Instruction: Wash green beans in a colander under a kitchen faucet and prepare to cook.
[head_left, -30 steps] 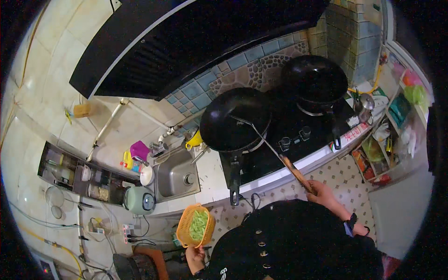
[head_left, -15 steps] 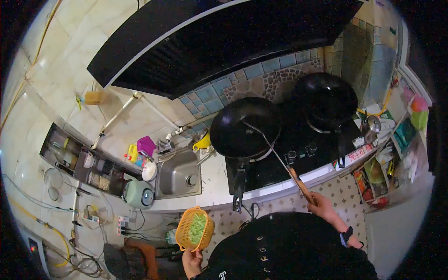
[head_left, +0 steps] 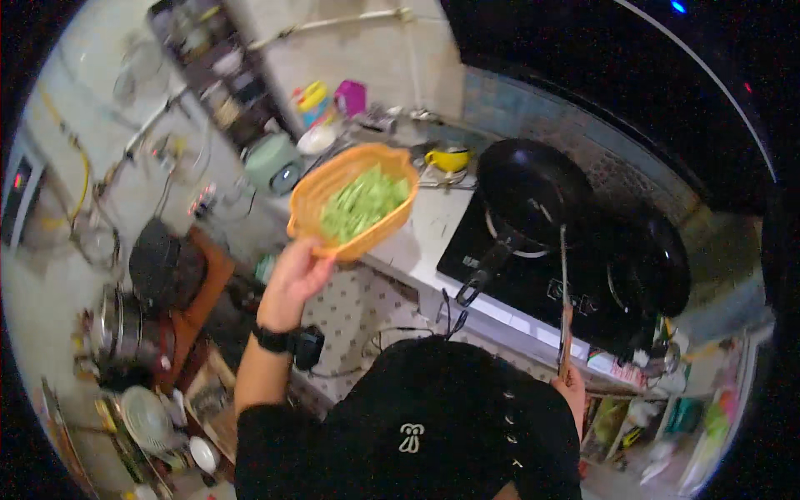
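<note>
My left hand (head_left: 296, 279) is closed on the near rim of an orange plastic basket (head_left: 311, 196), raised beside the counter and tilted. Pale green cut vegetable pieces (head_left: 367, 204) lie inside it. My right hand (head_left: 573, 390) grips the wooden end of a long cooking utensil (head_left: 566, 325). Its metal shaft reaches up to the near right rim of a black wok (head_left: 521, 179), and the shape of its head cannot be made out. The wok stands on the left side of the black stove (head_left: 458, 250), its handle pointing toward me. The basket is to the left of the wok, apart from it.
A second dark pan (head_left: 662, 250) stands on the stove's right side. On the white counter (head_left: 417, 233) are a yellow cup (head_left: 450, 158) and a green appliance (head_left: 273, 163). The range hood (head_left: 600, 58) overhangs the stove. Pots and a rack crowd the lower left.
My left hand has lifted the basket from low by the floor up to the counter's level. My view has turned to the left. The utensil's shaft now stands nearer the wok's right rim.
</note>
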A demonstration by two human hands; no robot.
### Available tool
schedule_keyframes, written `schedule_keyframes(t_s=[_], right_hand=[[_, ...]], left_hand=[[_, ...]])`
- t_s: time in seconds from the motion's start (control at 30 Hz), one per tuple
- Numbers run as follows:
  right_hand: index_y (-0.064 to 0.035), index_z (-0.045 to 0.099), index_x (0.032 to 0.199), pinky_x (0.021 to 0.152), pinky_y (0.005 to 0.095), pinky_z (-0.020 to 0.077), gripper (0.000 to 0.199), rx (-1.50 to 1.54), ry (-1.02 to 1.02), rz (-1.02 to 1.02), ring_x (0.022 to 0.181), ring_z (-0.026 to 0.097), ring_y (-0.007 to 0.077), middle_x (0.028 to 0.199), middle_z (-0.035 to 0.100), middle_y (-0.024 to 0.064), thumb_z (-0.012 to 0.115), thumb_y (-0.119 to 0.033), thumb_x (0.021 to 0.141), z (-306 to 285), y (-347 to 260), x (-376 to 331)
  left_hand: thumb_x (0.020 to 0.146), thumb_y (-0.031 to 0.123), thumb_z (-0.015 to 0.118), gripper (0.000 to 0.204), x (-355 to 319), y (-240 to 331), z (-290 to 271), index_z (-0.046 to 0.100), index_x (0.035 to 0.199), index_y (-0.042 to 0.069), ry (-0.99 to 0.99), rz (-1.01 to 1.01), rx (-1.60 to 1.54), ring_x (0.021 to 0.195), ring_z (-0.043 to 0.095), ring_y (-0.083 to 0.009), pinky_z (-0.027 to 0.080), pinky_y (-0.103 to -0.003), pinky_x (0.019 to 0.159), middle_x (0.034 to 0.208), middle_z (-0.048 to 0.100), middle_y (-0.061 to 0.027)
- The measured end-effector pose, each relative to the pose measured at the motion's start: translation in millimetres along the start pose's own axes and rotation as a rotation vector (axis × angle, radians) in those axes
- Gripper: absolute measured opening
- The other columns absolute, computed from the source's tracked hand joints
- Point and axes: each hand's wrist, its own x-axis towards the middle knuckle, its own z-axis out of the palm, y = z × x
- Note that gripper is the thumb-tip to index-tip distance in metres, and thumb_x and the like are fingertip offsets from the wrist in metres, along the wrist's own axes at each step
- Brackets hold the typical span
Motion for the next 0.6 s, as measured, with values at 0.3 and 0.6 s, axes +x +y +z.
schedule_keyframes(t_s=[0.3,0.6], right_hand=[[-0.0019,0.047,0.117,0.062,0.0209,0.0383,0.043,0.022,0.019,-0.112,0.07,0.047,0.0079,0.084,0.052,-0.0004,0.061,-0.003,0.076,-23.9,3.6,8.0],[-0.0015,0.049,0.111,0.063,0.022,0.0375,0.036,-0.075,-0.119,-0.226,0.07,0.043,0.008,0.081,0.047,-0.0016,0.061,-0.01,0.078,-29.2,-6.5,8.4]], left_hand=[[0.078,0.001,0.045,0.027,-34.4,8.8,67.9,0.043,0.105,-0.003,0.005,0.147,0.215,0.051,0.06,-0.02,0.053,-0.024,0.042,0.08,0.058,-0.0167],[0.078,0.001,0.045,0.025,-19.6,-5.0,58.9,0.042,0.102,-0.001,-0.147,-0.021,0.134,0.05,0.06,-0.0199,0.053,-0.024,0.042,0.073,0.059,-0.0143]])
